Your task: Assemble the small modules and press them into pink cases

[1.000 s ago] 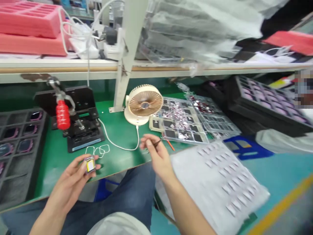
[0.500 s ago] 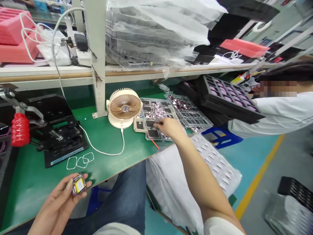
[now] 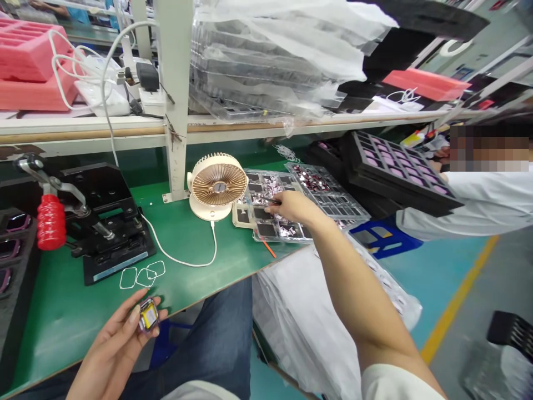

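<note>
My left hand (image 3: pixel 119 339) is closed around a small watch case (image 3: pixel 149 315) at the bench's near edge; a yellow and silver part shows inside it. Over a clear compartment tray (image 3: pixel 302 240) my right hand (image 3: pixel 291 206) pinches dark tweezers (image 3: pixel 268 199), their tips pointing left. Small pinkish-silver parts (image 3: pixel 272 186) lie in the tray below; whether the tips hold anything is too small to tell. Several thin white ring gaskets (image 3: pixel 129 278) lie on the green bench (image 3: pixel 179 289) just beyond my left hand.
A cream fan (image 3: pixel 219 188) stands left of the tray. Further left is a black press with a red handle (image 3: pixel 51 222). A second parts tray (image 3: pixel 333 203) and stacked black foam trays (image 3: pixel 400 166) sit right, near a co-worker's white sleeve (image 3: pixel 470 208). An orange stick (image 3: pixel 269 249) lies by the edge.
The whole view has shifted slightly, so things sit further right. The tweezers in my right hand now show more clearly, pointing left above the tray. My left hand still holds the watch case.
</note>
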The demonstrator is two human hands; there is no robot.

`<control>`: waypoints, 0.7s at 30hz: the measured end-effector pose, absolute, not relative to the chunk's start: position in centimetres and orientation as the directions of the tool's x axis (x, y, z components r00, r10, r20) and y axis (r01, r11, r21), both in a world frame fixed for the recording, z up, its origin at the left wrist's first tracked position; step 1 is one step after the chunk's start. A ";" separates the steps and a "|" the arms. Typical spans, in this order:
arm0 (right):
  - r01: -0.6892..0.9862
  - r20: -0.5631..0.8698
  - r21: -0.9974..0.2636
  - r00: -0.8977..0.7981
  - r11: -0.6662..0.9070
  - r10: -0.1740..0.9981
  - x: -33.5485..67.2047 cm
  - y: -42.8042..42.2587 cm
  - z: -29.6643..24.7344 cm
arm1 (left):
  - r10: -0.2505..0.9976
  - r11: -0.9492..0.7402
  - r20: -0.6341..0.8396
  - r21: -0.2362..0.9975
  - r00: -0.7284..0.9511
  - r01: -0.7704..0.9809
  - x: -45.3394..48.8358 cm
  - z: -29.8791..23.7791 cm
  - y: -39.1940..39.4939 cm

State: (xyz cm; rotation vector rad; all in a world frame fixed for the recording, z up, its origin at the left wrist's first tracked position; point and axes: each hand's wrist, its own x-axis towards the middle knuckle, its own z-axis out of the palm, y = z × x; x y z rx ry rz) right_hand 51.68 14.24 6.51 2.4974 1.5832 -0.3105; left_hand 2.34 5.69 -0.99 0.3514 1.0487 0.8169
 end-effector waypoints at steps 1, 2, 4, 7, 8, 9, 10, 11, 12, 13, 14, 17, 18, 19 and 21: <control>0.904 -0.248 0.002 0.415 -0.428 0.875 51.9 14.0 6.5 | 0.737 0.667 -0.626 0.611 0.255 -0.426 2.4 -0.9 5.8; 0.901 -0.232 -0.027 0.416 -0.434 0.879 52.0 13.8 6.5 | 0.734 0.671 -0.625 0.607 0.266 -0.426 2.5 -0.8 5.8; 0.890 -0.203 -0.087 0.423 -0.447 0.883 52.2 13.4 6.4 | 0.730 0.677 -0.619 0.601 0.288 -0.424 2.6 -0.7 5.9; 0.870 -0.173 -0.180 0.432 -0.460 0.885 52.3 12.6 6.3 | 0.726 0.685 -0.609 0.597 0.320 -0.418 2.7 -0.8 6.1; 0.862 -0.168 -0.213 0.432 -0.460 0.886 52.3 12.4 6.3 | 0.723 0.688 -0.606 0.593 0.330 -0.418 2.7 -0.9 6.1; 0.854 -0.162 -0.247 0.430 -0.458 0.888 52.3 12.0 6.4 | 0.722 0.690 -0.605 0.589 0.337 -0.420 2.7 -1.0 6.1; 0.844 -0.153 -0.284 0.428 -0.455 0.890 52.1 11.7 6.5 | 0.723 0.689 -0.601 0.588 0.340 -0.424 2.7 -1.1 6.1; 0.832 -0.139 -0.324 0.429 -0.451 0.892 51.7 11.3 6.6 | 0.728 0.683 -0.595 0.590 0.341 -0.430 2.8 -1.2 6.1; 0.818 -0.122 -0.366 0.430 -0.443 0.895 51.1 10.9 6.5 | 0.737 0.674 -0.584 0.593 0.341 -0.440 2.9 -1.3 6.1; 0.808 -0.106 -0.404 0.425 -0.429 0.899 50.0 10.5 6.4 | 0.749 0.660 -0.568 0.596 0.342 -0.456 3.2 -1.3 6.1; 0.790 -0.094 -0.461 0.410 -0.405 0.907 48.4 10.0 6.1 | 0.765 0.641 -0.547 0.599 0.339 -0.479 3.5 -1.3 6.2; 0.548 -0.134 -0.787 0.298 -0.285 0.945 40.9 8.2 4.2 | 0.828 0.555 -0.469 0.611 0.307 -0.565 4.7 -1.4 6.5; 0.363 -0.179 -0.895 0.240 -0.259 0.954 37.7 7.4 3.4 | 0.851 0.518 -0.443 0.621 0.282 -0.588 5.1 -1.5 6.7; 0.182 -0.232 -0.947 0.174 -0.263 0.957 34.4 6.5 2.6 | 0.873 0.480 -0.417 0.636 0.254 -0.605 5.4 -1.6 6.9; -0.137 -0.335 -0.935 0.044 -0.327 0.941 28.3 4.9 1.0 | 0.911 0.401 -0.365 0.672 0.193 -0.622 5.9 -1.6 7.1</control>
